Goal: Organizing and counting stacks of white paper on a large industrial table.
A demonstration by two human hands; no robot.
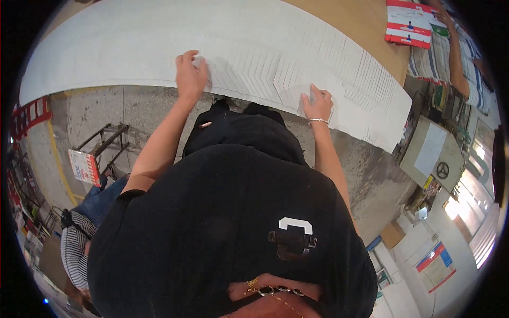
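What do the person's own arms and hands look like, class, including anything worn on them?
Both the left hand and the right hand are ungloved. The forearms are uncovered below a black short-sleeved top. A thin, pale, silvery bracelet circles the right wrist; none shows on the left.

White sheets (254, 71) lay flat, overlapping in a shingled spread along the near edge of the worktop (366, 18). Exposed edges stepped closely toward the right end; those near mid-length showed chevron-shaped bends.
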